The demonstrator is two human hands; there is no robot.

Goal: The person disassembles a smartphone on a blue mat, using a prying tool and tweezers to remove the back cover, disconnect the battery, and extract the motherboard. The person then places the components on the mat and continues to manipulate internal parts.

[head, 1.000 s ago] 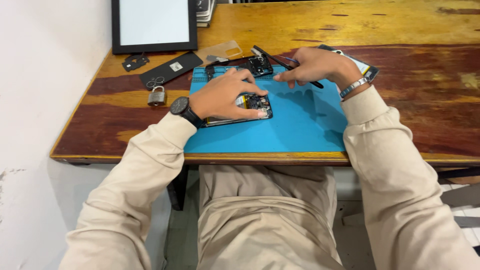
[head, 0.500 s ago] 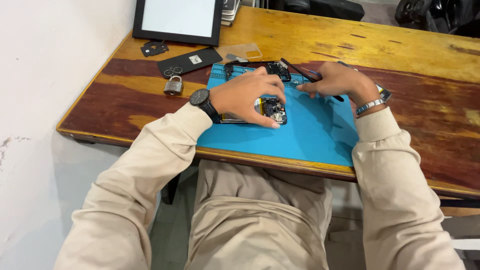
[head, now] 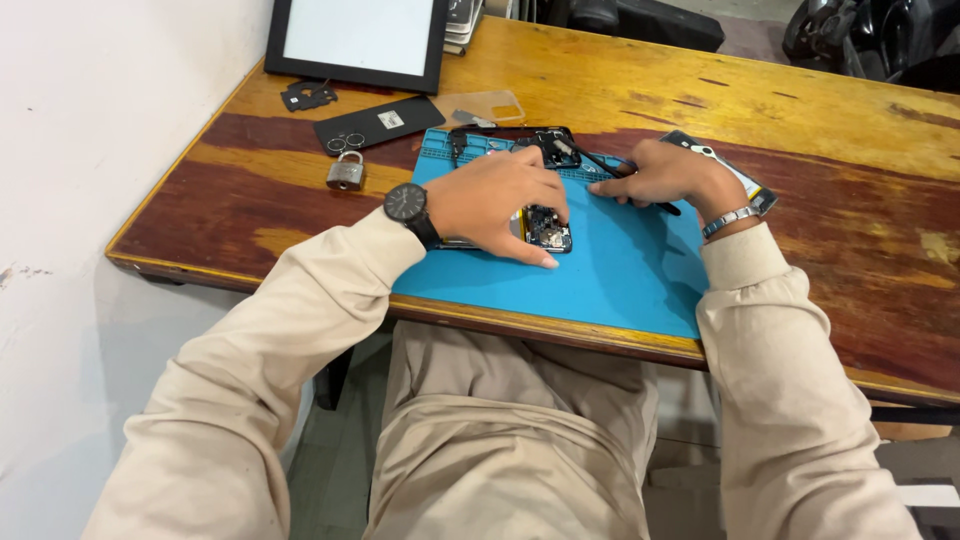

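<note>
**Both hands down on the blue mat, opened phone pinned under the left**

The left hand (head: 497, 200) lies flat over the opened phone (head: 545, 228), fingers (head: 540, 255) spread and pressing it onto the blue mat (head: 620, 270) rather than curling round it. The phone sits in the mat's middle, its exposed circuitry peeking out beside the thumb. A black wristwatch (head: 405, 203) rides that wrist.

Over to the right hand (head: 665, 175), resting on the mat's far right part: fingers closed round a slim black tool (head: 600, 163), whose tip angles toward the mat's far edge. A metal bracelet (head: 727, 221) shows at the cuff. Just behind that hand lies a second phone (head: 742, 180), mostly hidden.

At the mat's far edge sits a black phone frame (head: 545, 145). On the bench (head: 850, 120), toward its far left corner: a padlock (head: 345, 172), a black back cover (head: 380, 123), a clear case (head: 485, 105), a small black part (head: 308, 95) and a black-framed white panel (head: 360, 35).
</note>
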